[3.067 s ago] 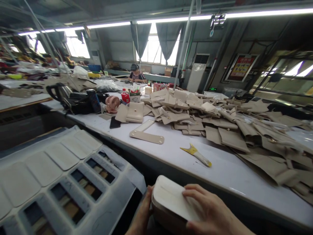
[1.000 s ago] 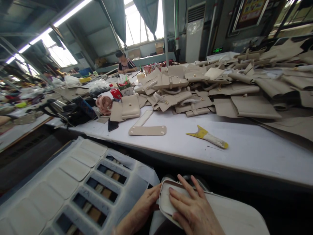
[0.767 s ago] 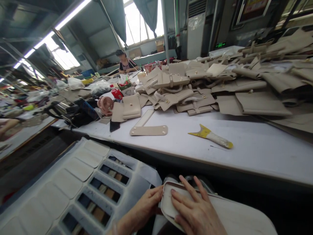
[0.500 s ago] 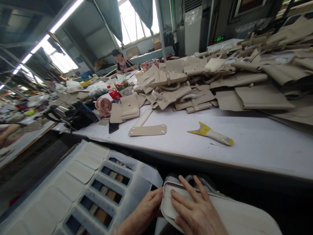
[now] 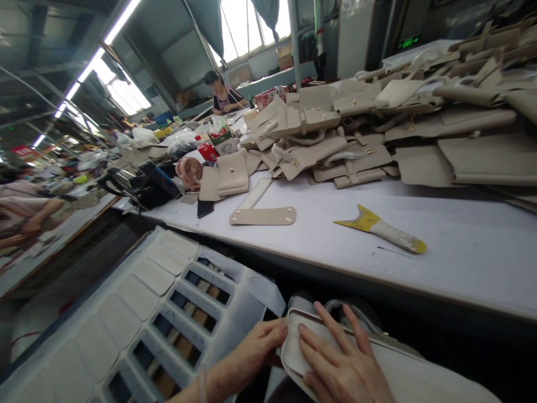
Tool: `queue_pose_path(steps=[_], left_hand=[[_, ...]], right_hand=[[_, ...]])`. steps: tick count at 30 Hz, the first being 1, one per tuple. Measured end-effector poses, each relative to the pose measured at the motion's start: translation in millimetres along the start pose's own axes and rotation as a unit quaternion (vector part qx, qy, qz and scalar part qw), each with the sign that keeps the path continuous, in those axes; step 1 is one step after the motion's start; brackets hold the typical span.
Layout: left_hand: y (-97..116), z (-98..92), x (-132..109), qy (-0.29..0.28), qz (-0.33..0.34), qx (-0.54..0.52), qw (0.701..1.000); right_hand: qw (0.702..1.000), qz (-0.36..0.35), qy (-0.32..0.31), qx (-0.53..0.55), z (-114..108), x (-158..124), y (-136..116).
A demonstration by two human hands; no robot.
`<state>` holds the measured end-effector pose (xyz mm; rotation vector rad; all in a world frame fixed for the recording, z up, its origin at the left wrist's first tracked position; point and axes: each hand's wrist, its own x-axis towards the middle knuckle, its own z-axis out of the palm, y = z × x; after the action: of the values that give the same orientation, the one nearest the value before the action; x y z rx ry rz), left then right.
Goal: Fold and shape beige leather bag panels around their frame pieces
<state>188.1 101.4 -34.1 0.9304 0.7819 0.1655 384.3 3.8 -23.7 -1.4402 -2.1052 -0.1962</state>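
- Three seconds ago the pale bag piece (image 5: 423,366) showed as a short block between both hands; now it stretches lengthwise to the lower right, so the work seems centred on its rounded end.
- It sits below the near edge of the table (image 5: 470,263).
- Left hand (image 5: 254,347): fingertips pinching the end's rim.
- Right hand (image 5: 342,355): fingers spread, laid on top, not gripping.

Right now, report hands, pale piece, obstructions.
Left fingers at edge of pale piece. Right fingers spread on top, partly covering it. Yellow tool apart, on table.
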Motion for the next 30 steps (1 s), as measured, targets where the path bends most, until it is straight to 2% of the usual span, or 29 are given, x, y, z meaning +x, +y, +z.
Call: queue_pose_path(steps=[4, 10, 15, 17, 22, 24, 27, 30], left_hand=[[6, 1.7, 1, 0.003, -0.019, 0.045, 0.999], [21, 8.4, 0, 0.036, -0.050, 0.131, 0.989], [27, 16.2, 5, 0.065, 0.024, 0.240, 0.968], [24, 18.1, 7, 0.077, 0.052, 0.245, 0.965], [7, 21.6, 8, 0.093, 0.092, 0.109, 0.985], [-3, 22.8, 10, 0.091, 0.115, 0.038, 0.988], [-21, 23.5, 12, 0.058, 0.138, -0.063, 0.987], [-38, 24.4, 16, 0.066, 0.188, -0.128, 0.972]], right_hand=[[1.000, -0.004, 0.017, -0.010, 4, 0, 1], [0.998, 0.041, 0.042, 0.017, 10, -4, 1], [0.997, 0.046, 0.062, 0.023, 9, -2, 4], [0.997, 0.042, 0.064, 0.019, 9, 0, 5], [0.996, 0.047, 0.068, 0.039, 6, 2, 2], [0.997, 0.060, 0.033, 0.042, 3, 1, 1], [0.997, 0.065, -0.033, 0.036, -3, 1, -3], [0.997, 0.063, -0.036, 0.021, -4, 6, -11]])
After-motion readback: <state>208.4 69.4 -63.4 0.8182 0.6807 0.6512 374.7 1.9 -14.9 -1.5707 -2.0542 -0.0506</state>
